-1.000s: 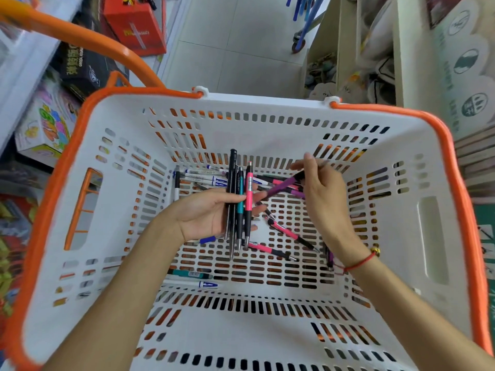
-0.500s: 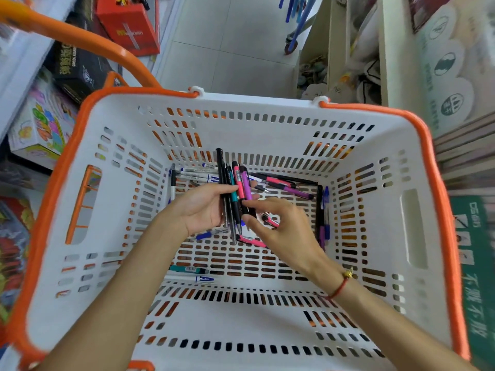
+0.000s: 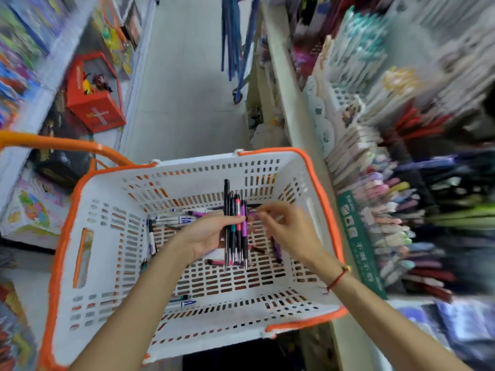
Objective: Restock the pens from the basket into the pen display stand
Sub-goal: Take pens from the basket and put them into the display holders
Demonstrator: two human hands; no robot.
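— Fingers of the left hand are curled round a bundle of pens — black, teal, pink and purple barrels side by side, standing upright above the basket floor.

— And the right hand?

— Just beside the bundle, its fingers loosely bent and a little spread. It's blurred, so I cannot tell whether anything is pinched between the tips. A red cord bracelet sits on that wrist.

— Where are the other pens?

— Loose pens lie on the bottom of the white basket with the orange rim: white ones with blue print near the far-left part, and two more by the near wall.

— And the stand?

— To the right — the pen display stand is close against the basket's right side, its rows of coloured pens smeared by blur.
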